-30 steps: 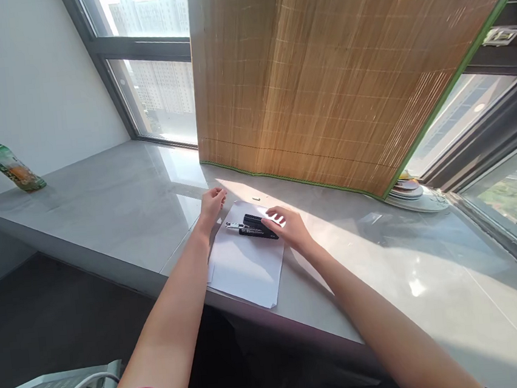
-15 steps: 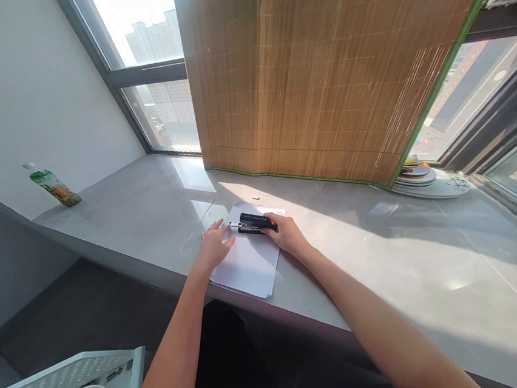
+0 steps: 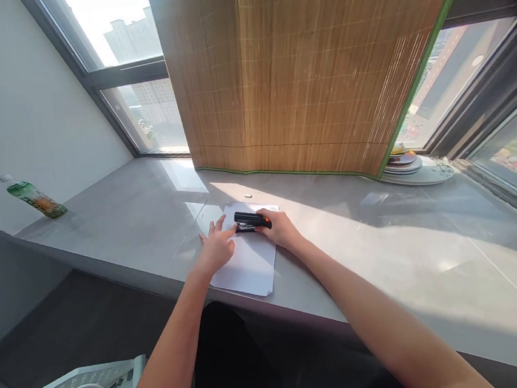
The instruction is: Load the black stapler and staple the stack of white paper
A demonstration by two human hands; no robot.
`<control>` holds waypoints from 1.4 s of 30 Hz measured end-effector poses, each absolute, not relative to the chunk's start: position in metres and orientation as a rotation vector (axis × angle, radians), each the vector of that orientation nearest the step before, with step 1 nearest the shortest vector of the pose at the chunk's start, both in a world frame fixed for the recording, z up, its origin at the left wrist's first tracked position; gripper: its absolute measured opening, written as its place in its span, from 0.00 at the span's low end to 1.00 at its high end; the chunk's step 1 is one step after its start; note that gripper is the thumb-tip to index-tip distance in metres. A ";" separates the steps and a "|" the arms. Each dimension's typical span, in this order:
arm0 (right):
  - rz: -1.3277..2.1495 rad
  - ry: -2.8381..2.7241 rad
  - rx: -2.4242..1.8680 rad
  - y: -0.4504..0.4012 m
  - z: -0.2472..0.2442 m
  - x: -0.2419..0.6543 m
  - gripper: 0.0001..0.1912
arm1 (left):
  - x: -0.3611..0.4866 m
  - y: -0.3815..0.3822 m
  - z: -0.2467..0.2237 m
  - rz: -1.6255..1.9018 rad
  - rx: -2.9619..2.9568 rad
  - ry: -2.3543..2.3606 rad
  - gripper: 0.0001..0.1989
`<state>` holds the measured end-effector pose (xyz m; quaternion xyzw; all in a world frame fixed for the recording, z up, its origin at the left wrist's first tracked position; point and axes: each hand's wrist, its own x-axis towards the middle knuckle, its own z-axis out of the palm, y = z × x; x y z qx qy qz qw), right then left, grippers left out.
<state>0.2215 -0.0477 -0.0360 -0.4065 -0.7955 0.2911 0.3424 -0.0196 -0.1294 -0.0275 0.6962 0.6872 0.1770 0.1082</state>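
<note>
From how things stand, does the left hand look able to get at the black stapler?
Probably yes: the left hand is right beside the front end of the black stapler, with nothing visible between them.

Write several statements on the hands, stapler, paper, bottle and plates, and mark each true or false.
1. The right hand holds the black stapler. True.
2. The left hand is curled into a fist. False: its fingers are spread, near the stapler's front end.
3. The bottle is left of both hands. True.
4. The plates are beside the bottle. False: they are far to its right.
5. White paper lies on the counter. True.
</note>
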 end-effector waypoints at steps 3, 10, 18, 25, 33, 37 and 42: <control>0.747 -2.058 -1.127 -0.049 -0.041 0.218 0.45 | -0.050 -0.117 -0.026 0.638 1.994 2.017 0.26; 0.357 -1.991 -1.176 -0.067 -0.026 0.221 0.22 | -0.097 -0.092 -0.036 0.481 1.640 2.604 0.30; 0.233 -2.746 -0.349 -0.118 -0.023 0.186 0.18 | -0.091 -0.093 -0.040 0.460 1.709 2.646 0.28; 0.244 -2.460 -0.983 -0.084 -0.013 0.267 0.17 | -0.090 -0.095 -0.032 0.452 1.707 2.620 0.28; 0.050 -2.097 -2.007 -0.112 -0.028 0.523 0.22 | -0.091 -0.093 -0.029 0.422 1.745 2.602 0.28; 0.087 -2.162 -2.035 -0.135 -0.047 0.572 0.31 | -0.091 -0.094 -0.023 0.345 1.693 2.580 0.30; 0.143 -2.166 -2.072 -0.133 -0.056 0.570 0.33 | -0.095 -0.112 -0.027 0.290 1.826 2.465 0.33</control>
